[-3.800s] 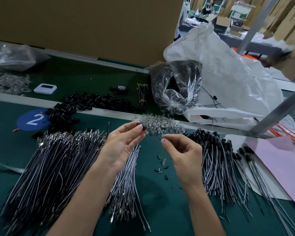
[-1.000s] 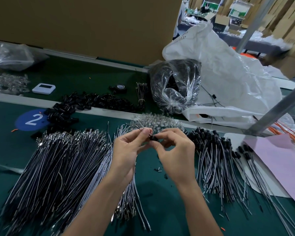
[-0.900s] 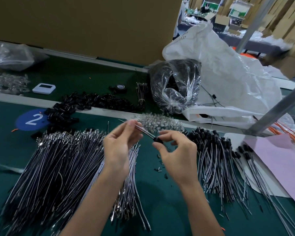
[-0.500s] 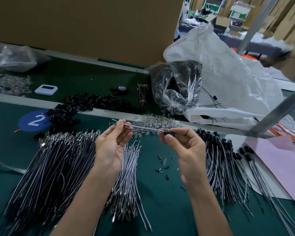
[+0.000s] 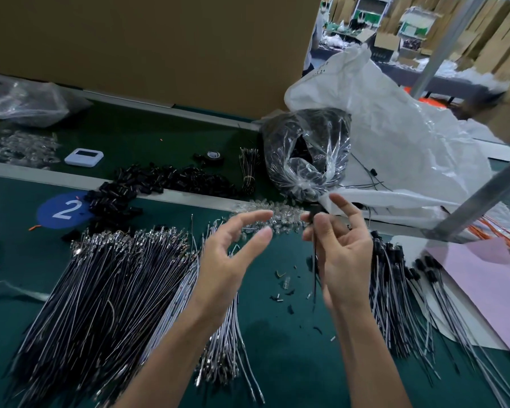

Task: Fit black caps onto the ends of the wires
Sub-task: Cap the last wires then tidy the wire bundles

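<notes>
My right hand (image 5: 340,248) pinches a thin wire (image 5: 315,269) just under its black cap (image 5: 315,212), between thumb and forefinger; the wire hangs straight down in front of the palm. My left hand (image 5: 228,257) hovers beside it with fingers spread and holds nothing. A large heap of uncapped wires (image 5: 100,295) with metal ends lies at the left on the green table (image 5: 292,363). Capped wires (image 5: 395,290) are piled at the right. Loose black caps (image 5: 147,184) are scattered behind the left pile.
A clear bag of dark parts (image 5: 306,154) and a big white plastic sack (image 5: 395,136) sit at the back right. A heap of small clear parts (image 5: 271,216) lies behind my hands. A pink sheet (image 5: 489,284), a metal post (image 5: 483,207) and a cardboard wall (image 5: 147,39) border the area.
My left hand has let go of the wire and opened. The wire, held level between both hands half a second ago, now hangs down from my right hand alone.
</notes>
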Demonstrator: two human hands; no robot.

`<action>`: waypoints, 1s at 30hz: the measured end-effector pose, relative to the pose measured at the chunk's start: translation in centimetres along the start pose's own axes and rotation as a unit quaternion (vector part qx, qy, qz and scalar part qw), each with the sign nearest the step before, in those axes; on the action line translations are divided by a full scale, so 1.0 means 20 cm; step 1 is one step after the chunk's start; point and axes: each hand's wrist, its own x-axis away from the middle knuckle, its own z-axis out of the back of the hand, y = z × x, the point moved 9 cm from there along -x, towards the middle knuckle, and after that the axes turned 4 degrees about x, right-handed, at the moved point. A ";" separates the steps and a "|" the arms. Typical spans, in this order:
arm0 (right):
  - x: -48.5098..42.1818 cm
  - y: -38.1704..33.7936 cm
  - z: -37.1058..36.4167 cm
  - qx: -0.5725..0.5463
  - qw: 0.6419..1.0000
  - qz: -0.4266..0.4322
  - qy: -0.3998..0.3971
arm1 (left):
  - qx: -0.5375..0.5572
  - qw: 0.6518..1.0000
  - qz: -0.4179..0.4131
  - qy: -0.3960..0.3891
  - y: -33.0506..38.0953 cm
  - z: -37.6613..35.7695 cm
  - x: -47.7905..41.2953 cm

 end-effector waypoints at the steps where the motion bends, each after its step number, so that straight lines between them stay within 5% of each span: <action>1: 0.00 0.00 -0.02 0.020 1.000 0.001 -0.024 | -0.006 1.000 0.006 0.003 0.01 -0.02 -0.01; 4: 0.03 0.03 -0.10 0.049 0.994 -0.015 -0.100 | 0.030 0.999 0.030 -0.033 0.02 -0.09 -0.03; 9: 0.06 0.07 -0.12 0.030 0.991 -0.056 -0.117 | 0.161 0.985 0.038 -0.051 0.02 -0.11 -0.06; 17: 0.12 0.14 -0.15 0.116 0.977 -0.077 -0.160 | 0.207 0.978 0.007 0.034 0.02 0.00 -0.07; 30: 0.13 0.10 -0.15 0.086 0.992 -0.020 -0.094 | 0.200 0.979 0.029 0.020 -0.01 -0.06 -0.03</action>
